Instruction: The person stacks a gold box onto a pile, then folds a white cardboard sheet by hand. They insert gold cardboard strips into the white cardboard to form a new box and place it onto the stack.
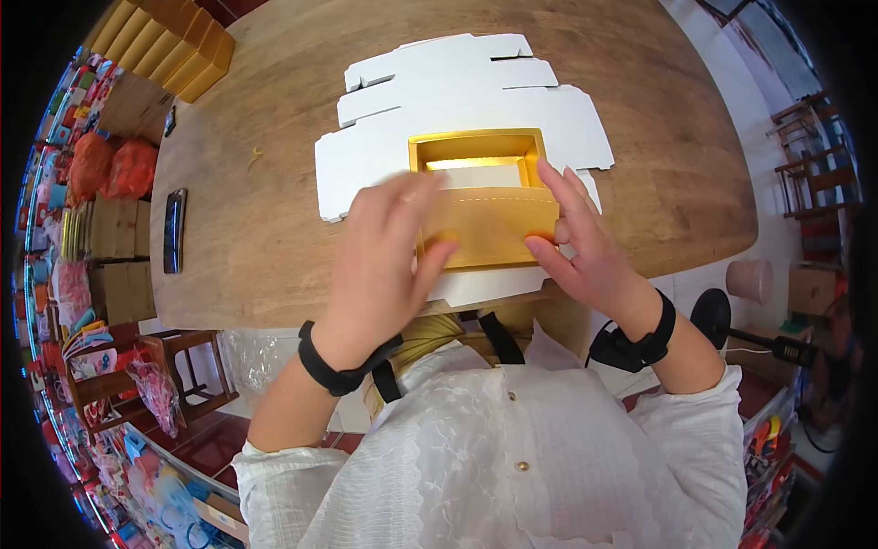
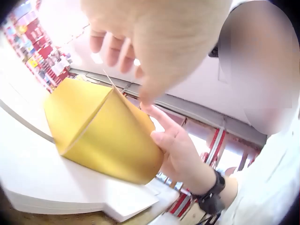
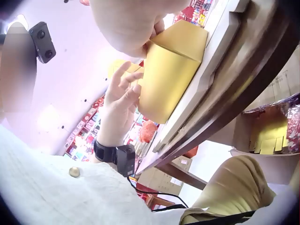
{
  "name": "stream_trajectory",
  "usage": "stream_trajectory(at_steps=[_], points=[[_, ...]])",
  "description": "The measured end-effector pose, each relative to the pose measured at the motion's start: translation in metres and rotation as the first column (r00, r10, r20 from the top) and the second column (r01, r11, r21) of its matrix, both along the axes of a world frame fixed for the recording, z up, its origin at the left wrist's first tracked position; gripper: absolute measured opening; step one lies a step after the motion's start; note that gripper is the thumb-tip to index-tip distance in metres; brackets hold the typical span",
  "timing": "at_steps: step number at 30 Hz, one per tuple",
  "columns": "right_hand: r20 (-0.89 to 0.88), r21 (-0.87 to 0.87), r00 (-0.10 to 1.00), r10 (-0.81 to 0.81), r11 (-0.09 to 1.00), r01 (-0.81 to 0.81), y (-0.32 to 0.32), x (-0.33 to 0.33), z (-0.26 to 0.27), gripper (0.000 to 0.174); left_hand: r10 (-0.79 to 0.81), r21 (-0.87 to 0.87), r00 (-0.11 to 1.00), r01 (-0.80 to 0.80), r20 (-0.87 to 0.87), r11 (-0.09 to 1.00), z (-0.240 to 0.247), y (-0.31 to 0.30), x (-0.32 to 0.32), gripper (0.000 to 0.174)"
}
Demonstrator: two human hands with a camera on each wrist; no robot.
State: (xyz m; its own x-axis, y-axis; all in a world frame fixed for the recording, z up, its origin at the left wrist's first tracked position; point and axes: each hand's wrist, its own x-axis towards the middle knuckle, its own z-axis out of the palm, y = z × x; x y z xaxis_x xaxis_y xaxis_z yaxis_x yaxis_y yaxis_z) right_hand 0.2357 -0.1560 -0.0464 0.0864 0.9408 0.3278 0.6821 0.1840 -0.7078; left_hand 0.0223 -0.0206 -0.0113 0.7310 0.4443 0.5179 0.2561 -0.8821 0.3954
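Gold box, open-topped, on white card sheets at the wooden table's near edge. The right hand pinches its right side; the left hand (blurred from here) has loosely parted fingers, apparently holding nothing. One-sided pressure could crease the near panel; slipping sheets could skew the box.
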Motion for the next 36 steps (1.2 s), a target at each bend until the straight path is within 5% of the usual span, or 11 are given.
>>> stream_trajectory(at_steps=[1,7,15,20,27,32,36], points=[[0.000,-0.002,1.000,-0.002,1.000,0.002,0.000,0.000,-0.001,0.067,-0.142,0.049,0.984,0.147,-0.104,0.988,0.006,-0.002,-0.005,0.046],[0.272,0.118,0.948,-0.165,0.983,0.137,0.005,0.004,0.001,0.054,-0.197,-0.026,0.966,0.195,-0.165,0.980,-0.008,-0.001,-0.001,0.037],[0.618,-0.018,0.780,0.094,0.994,-0.106,0.006,0.007,0.011,0.034,-0.190,-0.038,0.950,0.187,-0.247,0.982,-0.006,-0.001,-0.001,0.028],[0.631,-0.025,0.765,0.127,0.989,-0.144,0.011,0.003,0.007,0.030,-0.189,0.040,0.895,0.224,-0.403,0.974,-0.008,0.001,0.000,0.017],[0.637,-0.085,0.758,0.137,0.991,-0.107,0.018,-0.008,0.013,0.024,-0.110,0.147,0.859,0.210,-0.501,0.967,-0.012,0.004,0.013,0.027],[0.622,-0.189,0.753,0.215,0.974,-0.122,0.026,-0.009,0.016,0.022,-0.269,-0.059,0.698,0.310,-0.664,0.949,-0.005,0.015,0.025,0.039],[0.643,-0.287,0.709,0.289,0.950,-0.127,0.028,-0.008,0.019,0.020,-0.264,-0.052,0.692,0.312,-0.672,0.949,-0.008,0.018,0.029,0.040]])
